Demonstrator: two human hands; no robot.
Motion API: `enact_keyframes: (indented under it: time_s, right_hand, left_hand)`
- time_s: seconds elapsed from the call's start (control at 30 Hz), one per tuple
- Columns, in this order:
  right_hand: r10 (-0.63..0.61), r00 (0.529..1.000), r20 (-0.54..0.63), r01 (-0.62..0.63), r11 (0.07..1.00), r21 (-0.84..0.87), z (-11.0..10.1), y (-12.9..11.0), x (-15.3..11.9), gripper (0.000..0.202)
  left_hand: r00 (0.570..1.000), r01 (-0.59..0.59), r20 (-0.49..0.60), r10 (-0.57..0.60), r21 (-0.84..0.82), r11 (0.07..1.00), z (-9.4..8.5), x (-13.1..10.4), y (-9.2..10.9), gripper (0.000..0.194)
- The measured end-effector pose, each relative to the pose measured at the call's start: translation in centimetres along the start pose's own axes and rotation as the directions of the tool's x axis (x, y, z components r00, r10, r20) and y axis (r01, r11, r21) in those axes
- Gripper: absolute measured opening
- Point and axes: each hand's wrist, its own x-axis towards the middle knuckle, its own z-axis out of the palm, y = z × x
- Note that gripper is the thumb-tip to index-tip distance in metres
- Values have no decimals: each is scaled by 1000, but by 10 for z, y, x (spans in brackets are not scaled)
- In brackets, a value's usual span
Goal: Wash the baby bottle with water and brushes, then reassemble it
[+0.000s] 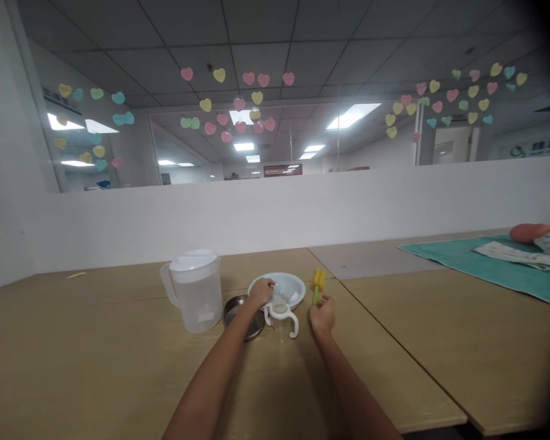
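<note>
My right hand (322, 315) is closed around the green handle of a bottle brush (318, 280) with a yellow sponge head, held upright right of the bowl. My left hand (262, 292) is over the left side of a white bowl (297, 299), fingers bent together; what they hold, if anything, is too small to make out. Something clear lies in the bowl near those fingers. In front of the bowl stands a clear baby bottle (282, 329) with a white two-handled ring. Partly behind my left forearm is a round metal dish (255, 330).
A lidded translucent pitcher (200, 299) of liquid stands left of the metal dish. Far right, a teal towel (458, 260) bears a patterned cloth (508, 253) and an orange-red object (529, 233). Seams divide the wooden table (119, 360); a low white wall (266, 214) backs it.
</note>
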Motion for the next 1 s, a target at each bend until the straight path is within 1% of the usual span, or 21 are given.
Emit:
enact_keyframes:
  time_s: [0.17,0.27,0.33,0.4,0.43,0.53,0.7,0.83,1.0]
  right_hand:
    - [34,999,-40,-31,998,57,4,1,2,47]
    - [43,998,-39,-40,996,82,6,2,4,46]
    - [47,998,-37,-44,994,96,7,2,6,45]
    - [51,998,-36,-47,993,108,8,3,7,44]
    - [53,998,-37,-48,992,113,8,4,8,44]
    - [54,998,-34,-49,991,128,9,5,9,42]
    - [54,998,-38,-47,988,146,10,5,10,40]
    - [59,997,-43,-52,987,149,11,5,10,40]
    - [64,997,-32,-58,988,143,11,5,10,39]
  left_hand:
    - [994,83,52,-91,145,986,1,12,1,22]
    - [988,98,99,-120,203,974,0,14,4,23]
    - [985,78,135,-108,212,974,-1,15,8,30]
    - [984,36,166,-69,197,980,-1,14,11,37]
    - [983,11,179,-45,185,983,-1,14,12,38]
    - [979,-46,203,12,160,986,1,16,14,31]
    - [975,-72,220,38,151,986,2,20,11,25]
    - [977,-68,212,35,148,987,-6,22,5,20]
    - [986,-34,165,4,181,983,-16,21,-2,23]
